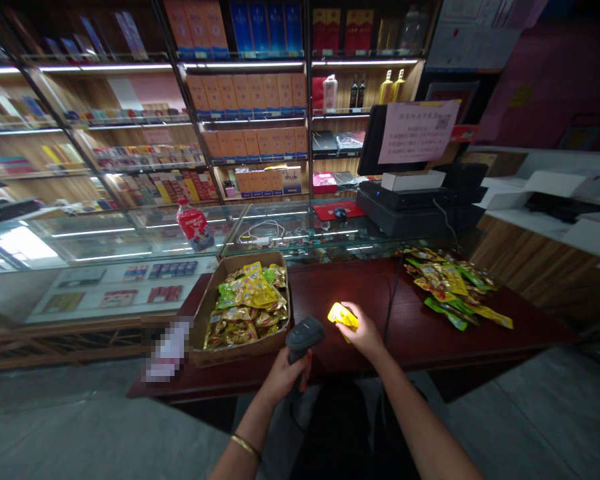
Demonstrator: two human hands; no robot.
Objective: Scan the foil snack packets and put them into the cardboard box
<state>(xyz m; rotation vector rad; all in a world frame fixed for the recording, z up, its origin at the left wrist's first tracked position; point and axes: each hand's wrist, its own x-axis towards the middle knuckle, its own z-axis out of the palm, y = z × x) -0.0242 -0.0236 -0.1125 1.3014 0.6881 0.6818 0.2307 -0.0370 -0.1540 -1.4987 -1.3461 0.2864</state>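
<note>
Wrapped round the handle of a black barcode scanner [304,333] is my left hand [283,375], above the table's front edge. The scanner's head faces right. My right hand [364,335] pinches a small yellow snack packet [342,315], which is brightly lit on its face. A short gap separates packet and scanner. To the left stands an open cardboard box [205,313] holding many yellow, gold and green snack packets [253,293]. On the table's right side lies a loose pile of similar packets [447,280].
Behind the dark red table [310,280] runs a glass counter [230,223] with a red-labelled bottle [194,223], a white cable [263,233] and a mouse [340,213]. A monitor [373,143] bearing a paper sign stands at right. Stocked shelves [250,121] line the wall.
</note>
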